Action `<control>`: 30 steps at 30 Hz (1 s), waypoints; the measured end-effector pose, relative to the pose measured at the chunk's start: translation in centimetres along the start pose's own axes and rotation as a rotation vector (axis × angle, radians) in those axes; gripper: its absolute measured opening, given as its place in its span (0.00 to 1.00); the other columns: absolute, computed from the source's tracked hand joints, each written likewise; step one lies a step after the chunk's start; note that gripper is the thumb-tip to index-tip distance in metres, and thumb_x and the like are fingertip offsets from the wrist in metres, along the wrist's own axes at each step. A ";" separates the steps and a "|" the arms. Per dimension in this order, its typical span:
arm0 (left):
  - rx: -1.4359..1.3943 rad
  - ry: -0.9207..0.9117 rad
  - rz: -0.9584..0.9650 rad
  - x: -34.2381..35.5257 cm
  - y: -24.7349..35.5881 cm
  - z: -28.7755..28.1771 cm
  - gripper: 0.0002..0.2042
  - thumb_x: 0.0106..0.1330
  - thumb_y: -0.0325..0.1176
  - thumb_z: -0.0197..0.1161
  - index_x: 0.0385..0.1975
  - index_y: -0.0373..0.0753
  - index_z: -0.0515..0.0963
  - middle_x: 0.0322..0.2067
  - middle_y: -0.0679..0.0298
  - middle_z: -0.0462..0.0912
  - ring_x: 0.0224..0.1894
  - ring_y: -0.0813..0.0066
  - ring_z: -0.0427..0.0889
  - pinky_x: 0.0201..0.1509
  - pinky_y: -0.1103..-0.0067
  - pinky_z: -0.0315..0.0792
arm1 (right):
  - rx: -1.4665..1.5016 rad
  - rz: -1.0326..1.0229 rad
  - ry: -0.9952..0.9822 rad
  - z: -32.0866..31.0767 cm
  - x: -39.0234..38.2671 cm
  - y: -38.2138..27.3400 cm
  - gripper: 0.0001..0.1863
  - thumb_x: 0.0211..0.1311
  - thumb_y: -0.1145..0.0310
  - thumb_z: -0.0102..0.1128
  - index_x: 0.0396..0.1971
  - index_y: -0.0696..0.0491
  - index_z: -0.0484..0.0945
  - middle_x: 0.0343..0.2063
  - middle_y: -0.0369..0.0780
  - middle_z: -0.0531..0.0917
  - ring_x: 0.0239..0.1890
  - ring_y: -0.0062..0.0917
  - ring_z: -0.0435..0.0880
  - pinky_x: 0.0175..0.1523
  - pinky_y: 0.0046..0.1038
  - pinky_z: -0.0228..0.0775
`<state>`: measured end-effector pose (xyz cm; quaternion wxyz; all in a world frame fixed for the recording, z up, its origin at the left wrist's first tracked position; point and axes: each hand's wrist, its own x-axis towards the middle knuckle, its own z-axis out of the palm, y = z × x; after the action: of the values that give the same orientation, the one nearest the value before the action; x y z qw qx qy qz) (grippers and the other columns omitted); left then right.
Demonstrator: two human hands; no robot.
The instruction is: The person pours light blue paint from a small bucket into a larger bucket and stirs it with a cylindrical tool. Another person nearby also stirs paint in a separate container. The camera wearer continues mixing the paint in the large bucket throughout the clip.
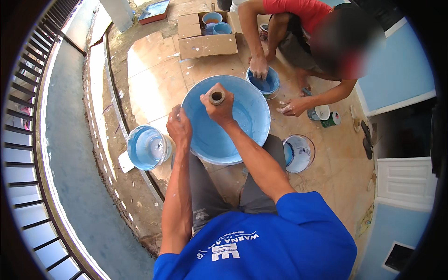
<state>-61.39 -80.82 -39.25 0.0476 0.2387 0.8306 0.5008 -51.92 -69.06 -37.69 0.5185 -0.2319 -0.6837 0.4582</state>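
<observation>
Black bars in one railing, far to the left of the tub. Just beside the tub on its left, one bucket, coated light blue inside, with one flat white piece at its lower left edge. Well beyond the tub, toward the upper left, one reddish tray with blue inside. On the tub's left rim, one left hand, grasping the edge. Beyond the tub, one open cardboard box with two blue pots inside. Above the tub's hollow, one right hand, clenched around one hollow tube, open end upward, lower end hidden. Then the tub itself, just one, wide and round, light blue inside, near edge by two grey trouser legs. Near the tub's upper right, one small bucket, blue inside, with one co-worker's hand reaching in. Right of the tub, the co-worker's other hand, smeared whitish, grasp impossible to tell. At the tub's lower right, one white bucket, stained blue inside. Farther right of the tub, one white cup and one green can, side by side.
</observation>
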 end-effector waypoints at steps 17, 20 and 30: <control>-0.049 0.008 -0.024 0.4 0.5 0.3 0.15 0.71 0.35 0.58 0.49 0.33 0.85 0.44 0.44 0.88 0.47 0.48 0.88 0.53 0.65 0.79 | -0.136 -0.170 -0.063 -2.9 0.6 -0.5 0.12 0.54 0.77 0.71 0.23 0.54 0.73 0.17 0.36 0.80 0.19 0.20 0.79 0.29 0.26 0.73; -0.016 -0.001 -0.023 0.5 0.6 0.4 0.15 0.71 0.34 0.58 0.49 0.33 0.85 0.44 0.45 0.88 0.47 0.48 0.88 0.52 0.65 0.79 | -0.022 -0.072 -0.029 0.6 0.0 -0.1 0.12 0.54 0.76 0.71 0.23 0.54 0.73 0.17 0.35 0.80 0.20 0.19 0.78 0.30 0.26 0.72; -0.074 -0.011 -0.037 0.3 -0.2 0.3 0.14 0.72 0.33 0.57 0.49 0.33 0.84 0.45 0.46 0.88 0.46 0.50 0.89 0.51 0.66 0.80 | 0.132 0.184 -0.358 -5.4 -5.7 -5.5 0.13 0.55 0.80 0.68 0.21 0.52 0.72 0.17 0.33 0.77 0.21 0.15 0.75 0.29 0.24 0.68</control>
<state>-61.65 -80.52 -39.50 0.0702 0.2240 0.8157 0.5287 -44.02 -74.04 -35.53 0.3587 -0.1739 -0.7091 0.5815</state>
